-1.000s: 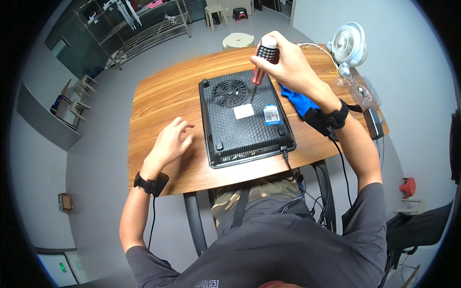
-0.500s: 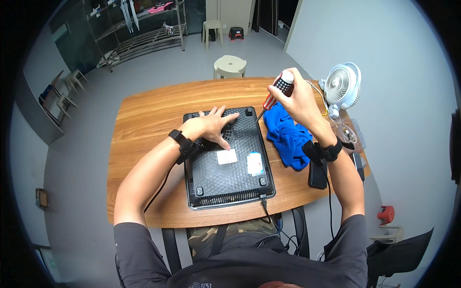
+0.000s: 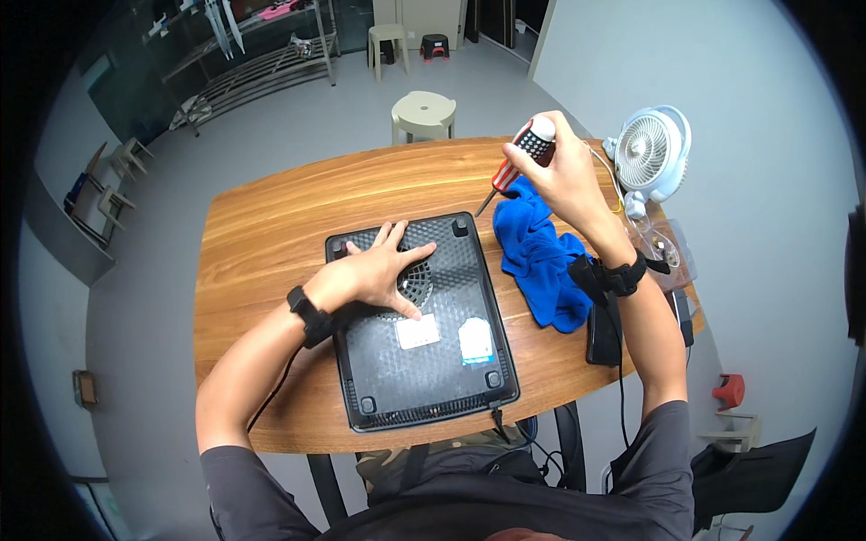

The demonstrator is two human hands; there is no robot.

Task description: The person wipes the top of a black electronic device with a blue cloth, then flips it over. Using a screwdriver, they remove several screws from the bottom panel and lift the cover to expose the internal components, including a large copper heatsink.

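The black appliance [image 3: 424, 370] lies with its feet upward on the worktop [image 3: 257, 261], close to the middle of the near edge. The left hand [image 3: 361, 273] is spread over the round vent [image 3: 416, 288], its fingers fanned out and holding nothing — a sound way to brace the casing, I judge, as long as the pressure falls on the solid frame rather than the thin grille.

The right hand [image 3: 570, 178] has its fingers wrapped around the handle of the screwdriver [image 3: 516, 164]. The shaft slopes down toward the casing's corner that faces the far edge of the worktop, beside the rubber foot [image 3: 460, 226]; whether the tip touches anything cannot be told. For good work at that corner, the shaft would best stand upright and in line with any screw — at this slant the tip could slip out and scratch the plastic. Firm downward pressure should come before any twist.

The blue cloth [image 3: 541, 266], toward the right edge, lies near the tool's path and is best kept from under the casing. The black cable [image 3: 498, 420] at the near edge calls for care too: turning the casing could tug it.
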